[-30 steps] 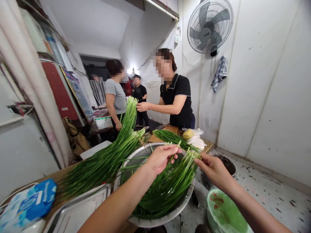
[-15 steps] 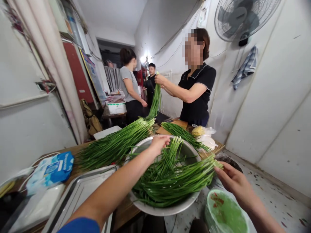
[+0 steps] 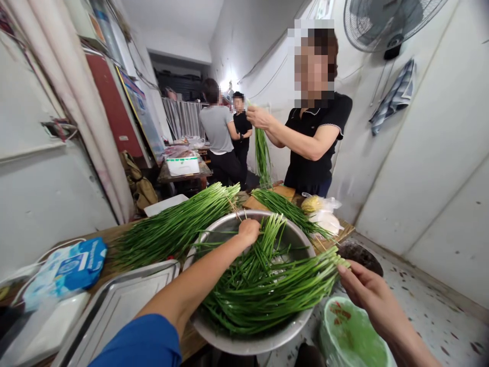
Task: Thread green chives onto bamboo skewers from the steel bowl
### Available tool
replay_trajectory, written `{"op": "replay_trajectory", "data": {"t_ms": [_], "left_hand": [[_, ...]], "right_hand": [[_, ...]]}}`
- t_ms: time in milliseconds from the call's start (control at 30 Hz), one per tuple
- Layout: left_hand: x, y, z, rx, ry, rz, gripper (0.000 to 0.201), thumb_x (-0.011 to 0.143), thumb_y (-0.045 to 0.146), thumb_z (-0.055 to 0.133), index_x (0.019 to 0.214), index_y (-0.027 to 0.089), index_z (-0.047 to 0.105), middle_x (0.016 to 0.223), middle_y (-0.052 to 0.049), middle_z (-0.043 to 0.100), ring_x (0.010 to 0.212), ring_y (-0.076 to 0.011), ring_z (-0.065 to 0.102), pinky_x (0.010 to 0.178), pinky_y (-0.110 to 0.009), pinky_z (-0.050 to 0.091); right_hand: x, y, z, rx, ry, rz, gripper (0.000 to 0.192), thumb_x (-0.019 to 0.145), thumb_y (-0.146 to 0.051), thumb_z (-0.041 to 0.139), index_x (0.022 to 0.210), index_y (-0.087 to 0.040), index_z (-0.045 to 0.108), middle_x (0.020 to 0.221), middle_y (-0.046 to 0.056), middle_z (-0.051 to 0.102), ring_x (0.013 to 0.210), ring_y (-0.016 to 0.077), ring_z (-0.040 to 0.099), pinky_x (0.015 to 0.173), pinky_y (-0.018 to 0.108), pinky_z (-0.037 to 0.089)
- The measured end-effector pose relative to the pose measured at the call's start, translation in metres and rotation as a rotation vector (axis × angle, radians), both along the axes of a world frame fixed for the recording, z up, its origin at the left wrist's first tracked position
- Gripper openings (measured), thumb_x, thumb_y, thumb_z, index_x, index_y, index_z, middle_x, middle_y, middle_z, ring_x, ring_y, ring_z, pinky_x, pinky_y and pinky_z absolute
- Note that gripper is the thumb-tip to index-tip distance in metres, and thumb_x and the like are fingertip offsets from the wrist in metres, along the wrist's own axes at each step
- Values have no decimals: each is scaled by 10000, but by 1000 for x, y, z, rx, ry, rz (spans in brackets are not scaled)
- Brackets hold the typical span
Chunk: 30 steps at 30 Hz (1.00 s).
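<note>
A wide metal basin [image 3: 198,331] holds long garlic chives [image 3: 263,300] with pale cut ends. At its right rim, my right hand [image 3: 367,285] pinches pale chive ends between thumb and fingers. My left hand [image 3: 249,231] is closed over the far part of the basin, beside a smaller bunch of chives [image 3: 273,229] whose pale ends point up. Its fingertips face away from me, so what they grip is hidden. Left of the basin lies a big pile of chives [image 3: 179,219] on the wooden table [image 3: 191,349], and another bunch [image 3: 284,206] lies behind it.
A metal tray [image 3: 114,311] and a blue-white packet [image 3: 72,270] lie at left. Plastic bags [image 3: 324,216] sit at the far right corner. A green-lined bin [image 3: 353,331] stands on the floor. Across the table a co-worker [image 3: 313,132] holds up chives [image 3: 263,158]; two people stand behind.
My left hand has moved slightly down into the basin and closed more. My right hand stays at the chive ends. The co-worker's bunch now hangs further right, and a person behind has turned away.
</note>
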<state>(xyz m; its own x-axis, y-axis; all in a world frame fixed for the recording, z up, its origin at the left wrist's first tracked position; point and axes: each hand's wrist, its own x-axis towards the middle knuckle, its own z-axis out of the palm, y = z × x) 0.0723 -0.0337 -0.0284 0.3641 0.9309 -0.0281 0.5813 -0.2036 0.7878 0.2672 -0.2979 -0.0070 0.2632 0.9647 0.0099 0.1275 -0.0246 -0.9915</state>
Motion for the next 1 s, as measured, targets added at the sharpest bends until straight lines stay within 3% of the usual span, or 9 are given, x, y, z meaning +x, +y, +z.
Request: {"op": "replay_trajectory", "data": {"t_ms": [133, 267, 367, 433, 500, 633, 800, 1000], "left_hand": [[-2, -2, 6, 105, 59, -47, 144, 536, 35, 675, 494, 165, 628, 735, -90, 620, 1044, -283, 442, 868, -300, 292], [-15, -24, 36, 143, 7, -104, 205, 680, 147, 607, 861, 215, 676, 890, -68, 627, 911, -214, 523, 726, -261, 373], [-26, -56, 63, -69, -240, -249, 333, 744, 243, 558, 1073, 202, 586, 959, -77, 604, 684, -144, 568, 521, -213, 358], [-29, -80, 78, -248, -432, -375, 401, 740, 279, 572, 1130, 190, 542, 989, -89, 585, 585, -94, 541, 458, -188, 309], [-27, -100, 87, -334, -534, -424, 418, 729, 301, 593, 1123, 173, 544, 903, -79, 594, 512, -56, 485, 427, -175, 272], [-13, -121, 92, -328, -606, -318, 332, 702, 309, 625, 963, 104, 614, 700, -40, 579, 444, -45, 440, 393, -176, 248], [0, -128, 92, -350, -728, -237, 263, 692, 242, 639, 912, 99, 623, 771, -75, 616, 599, -108, 563, 467, -190, 349], [4, -134, 96, -425, -790, -178, 227, 669, 174, 656, 878, 90, 631, 799, -89, 627, 605, -101, 559, 472, -183, 351]], "right_hand": [[-2, -2, 2, 29, 9, 24, 341, 782, -504, 486, 761, -164, 479, 559, -57, 204, 494, 66, 136, 424, 206, 117], [-7, 3, 12, 57, -62, 11, 353, 789, -506, 467, 801, -155, 498, 542, -57, 213, 477, 65, 150, 419, 210, 123], [-14, 14, 23, 154, -191, -10, 351, 799, -495, 448, 749, -151, 498, 554, -44, 256, 497, 76, 214, 443, 210, 183], [-20, 21, 31, 230, -289, -16, 358, 807, -485, 431, 682, -152, 471, 577, -33, 282, 536, 87, 262, 484, 212, 228], [-25, 26, 36, 284, -375, -24, 371, 814, -476, 417, 621, -159, 411, 591, -30, 280, 562, 92, 275, 510, 213, 240], [-31, 30, 40, 306, -483, -41, 384, 813, -472, 411, 587, -175, 322, 580, -37, 249, 556, 92, 261, 504, 211, 220], [-30, 27, 37, 285, -511, -66, 380, 808, -482, 405, 592, -172, 364, 565, -38, 253, 540, 94, 270, 488, 205, 228], [-26, 27, 33, 292, -522, -72, 374, 810, -475, 406, 624, -155, 454, 572, -24, 331, 555, 101, 315, 509, 207, 281]]}}
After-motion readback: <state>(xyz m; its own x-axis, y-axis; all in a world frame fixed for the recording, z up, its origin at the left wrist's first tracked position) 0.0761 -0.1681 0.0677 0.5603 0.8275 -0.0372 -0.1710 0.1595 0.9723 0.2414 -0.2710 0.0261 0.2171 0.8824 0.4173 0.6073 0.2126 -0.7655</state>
